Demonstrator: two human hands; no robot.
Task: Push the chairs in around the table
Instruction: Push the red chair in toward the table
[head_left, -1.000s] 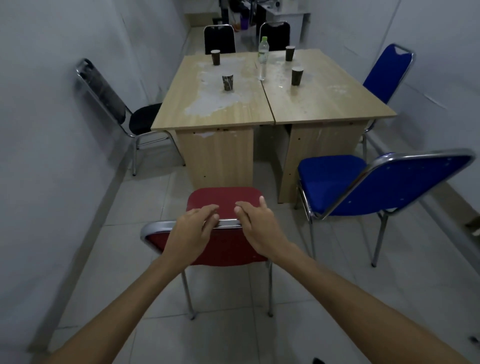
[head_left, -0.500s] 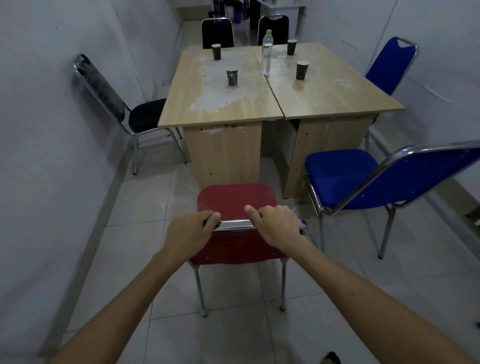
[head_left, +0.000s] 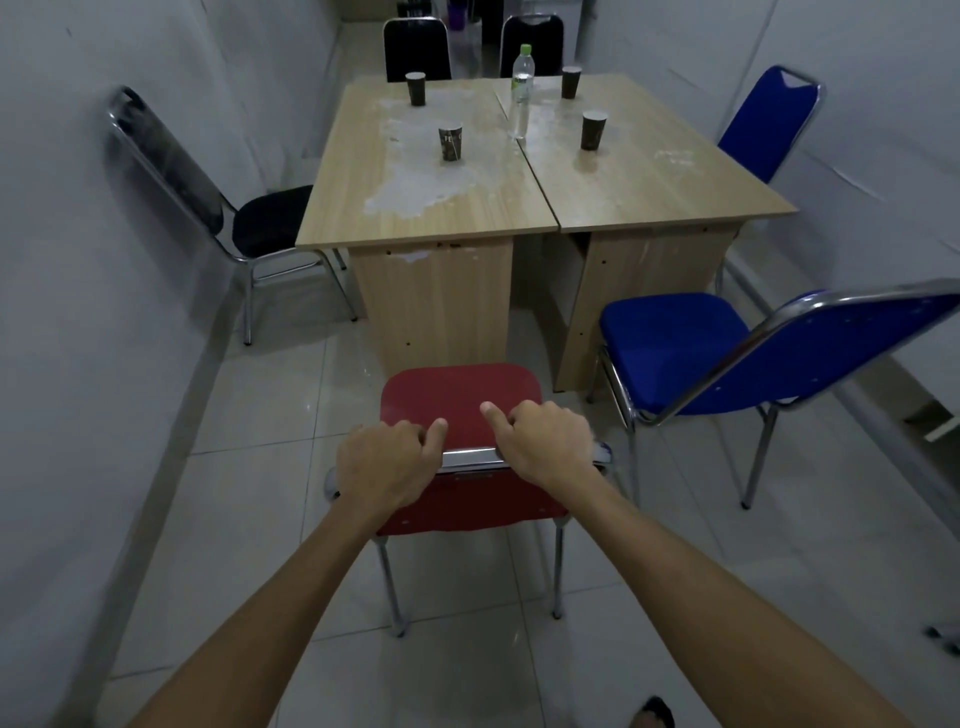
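Note:
A red chair (head_left: 457, 395) with a chrome frame stands just in front of me, its seat facing the near end of the wooden table (head_left: 649, 192). My left hand (head_left: 387, 462) and my right hand (head_left: 545, 444) both grip the chrome top rail of its backrest, fingers curled over it. A gap of floor lies between the red seat and the table's panel leg. A blue chair (head_left: 675, 343) stands pulled out at the right, angled away from the table. A black chair (head_left: 270, 223) sits at the left side, and another blue chair (head_left: 769, 124) at the far right.
Two black chairs (head_left: 418, 49) stand at the table's far end. Several dark paper cups (head_left: 450, 143) and a water bottle (head_left: 522, 85) are on the tabletop. White walls close in on both sides. A foot (head_left: 652, 714) shows at the bottom edge.
Both hands closed on the red chair's top rail and the chair moved forward toward the table. The view has advanced with it.

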